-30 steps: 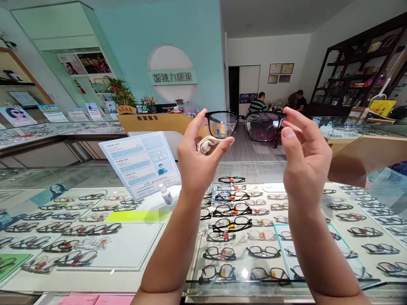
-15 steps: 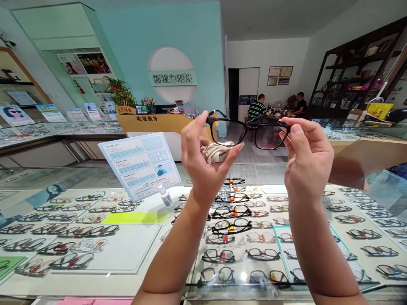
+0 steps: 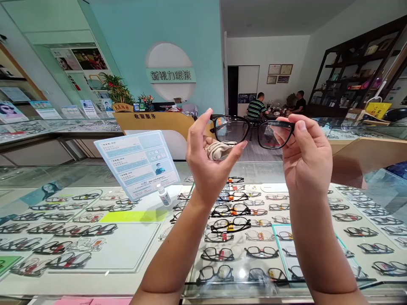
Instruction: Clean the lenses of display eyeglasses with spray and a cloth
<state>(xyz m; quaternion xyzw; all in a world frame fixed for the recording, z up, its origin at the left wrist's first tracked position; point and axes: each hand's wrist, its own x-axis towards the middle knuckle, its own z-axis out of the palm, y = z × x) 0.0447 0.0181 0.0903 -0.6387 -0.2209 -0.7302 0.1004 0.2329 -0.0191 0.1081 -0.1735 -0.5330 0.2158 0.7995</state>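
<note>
A pair of black-framed eyeglasses [image 3: 253, 123] is held up in front of me, above the glass display counter. My left hand [image 3: 206, 163] has its fingers at the left end of the frame, with the thumb under the left lens. Tucked in that same hand, behind the thumb, is a crumpled cream cloth [image 3: 219, 151]. With thumb and fingers, my right hand [image 3: 308, 163] pinches the frame's right end by the hinge. Some right fingers show through the right lens. An orange-red sticker shows at the left lens.
Rows of eyeglasses [image 3: 230, 224] lie in the display counter [image 3: 104, 250]. On its glass top stand a small white bottle [image 3: 164, 195] and a tilted leaflet stand [image 3: 140, 163]. Two people [image 3: 257, 106] sit at a table at the back, beyond a cashier desk [image 3: 152, 123].
Both hands stay on the eyeglasses, which have turned and shifted slightly right. The folded temples show less now, and more right fingers appear behind the right lens. The view has shifted slightly.
</note>
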